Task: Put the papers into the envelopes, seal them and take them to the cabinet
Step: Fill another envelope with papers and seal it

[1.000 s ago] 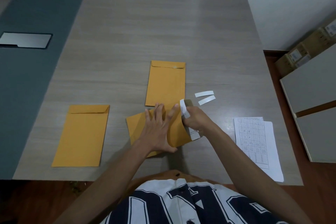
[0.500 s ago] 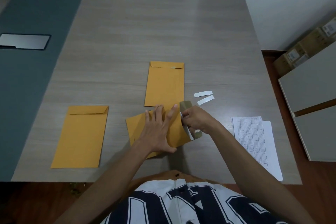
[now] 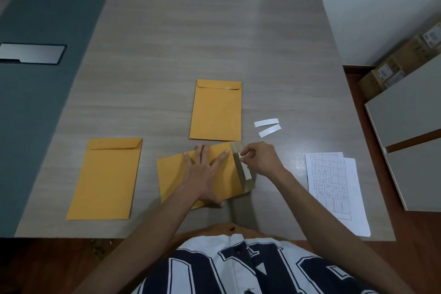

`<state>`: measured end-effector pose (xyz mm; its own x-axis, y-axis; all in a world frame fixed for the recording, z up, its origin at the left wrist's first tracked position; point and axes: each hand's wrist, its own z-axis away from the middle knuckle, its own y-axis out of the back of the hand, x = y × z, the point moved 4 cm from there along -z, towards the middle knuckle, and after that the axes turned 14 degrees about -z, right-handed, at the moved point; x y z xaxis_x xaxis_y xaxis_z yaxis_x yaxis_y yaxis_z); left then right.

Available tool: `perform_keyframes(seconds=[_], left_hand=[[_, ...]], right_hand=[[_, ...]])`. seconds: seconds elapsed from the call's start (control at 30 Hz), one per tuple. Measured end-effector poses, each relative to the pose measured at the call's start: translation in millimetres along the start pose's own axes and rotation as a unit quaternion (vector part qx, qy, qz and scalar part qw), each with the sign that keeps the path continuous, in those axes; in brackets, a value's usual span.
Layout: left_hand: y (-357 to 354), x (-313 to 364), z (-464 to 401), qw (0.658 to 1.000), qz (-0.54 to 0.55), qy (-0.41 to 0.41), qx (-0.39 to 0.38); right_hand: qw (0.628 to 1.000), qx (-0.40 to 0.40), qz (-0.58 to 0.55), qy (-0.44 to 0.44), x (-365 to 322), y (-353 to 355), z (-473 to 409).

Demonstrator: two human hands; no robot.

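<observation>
A yellow envelope (image 3: 171, 174) lies sideways in front of me with its open flap (image 3: 241, 150) turned to the right. My left hand (image 3: 205, 172) presses flat on it with fingers spread. My right hand (image 3: 260, 157) pinches the white backing strip (image 3: 245, 170) on the flap's adhesive band. A second envelope (image 3: 216, 110) lies just beyond, flap folded down. A third envelope (image 3: 107, 178) lies to the left. Printed papers (image 3: 334, 188) are stacked at the right near the table's front edge.
Two peeled white strips (image 3: 268, 126) lie on the grey wood table (image 3: 191, 31) right of the middle envelope. A grey cabinet (image 3: 410, 126) stands to the right, with cardboard boxes (image 3: 401, 64) behind it. A metal cable hatch (image 3: 31, 53) sits in the dark table section at left.
My right hand let the lifted strip drop back along the flap and shifted up to its far end. The left hand stayed flat on the envelope.
</observation>
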<state>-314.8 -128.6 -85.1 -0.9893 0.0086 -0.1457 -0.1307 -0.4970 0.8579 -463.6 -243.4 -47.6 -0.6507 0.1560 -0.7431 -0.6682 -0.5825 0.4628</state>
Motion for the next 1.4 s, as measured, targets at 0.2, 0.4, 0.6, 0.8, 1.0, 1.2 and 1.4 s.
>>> perform_keyframes(seconds=[0.2,0.4,0.6,0.8,1.0,1.2,1.4], left_hand=[[-12,5,-1,1.0,0.003,0.017,-0.022],[-13,7,0,1.0,0.015,0.024,-0.012],[-14,7,0,0.999,0.022,0.024,-0.013],[-14,7,0,0.999,0.029,0.026,-0.013],[-16,7,-2,0.999,0.029,0.028,-0.012],[-18,7,-2,0.999,0.026,0.032,-0.009],[-15,7,0,0.999,0.032,0.033,-0.009]], right_hand=[[0.997,0.032,0.047,0.053,30,-8,0],[0.989,-0.005,0.09,0.117,31,-14,-3],[0.997,-0.003,0.051,0.062,36,-7,-2],[0.998,0.017,-0.016,-0.066,46,1,14],[0.987,-0.01,-0.076,-0.14,46,-7,25],[0.978,0.027,-0.137,-0.157,42,-13,24],[0.975,0.019,-0.166,-0.146,32,-2,23]])
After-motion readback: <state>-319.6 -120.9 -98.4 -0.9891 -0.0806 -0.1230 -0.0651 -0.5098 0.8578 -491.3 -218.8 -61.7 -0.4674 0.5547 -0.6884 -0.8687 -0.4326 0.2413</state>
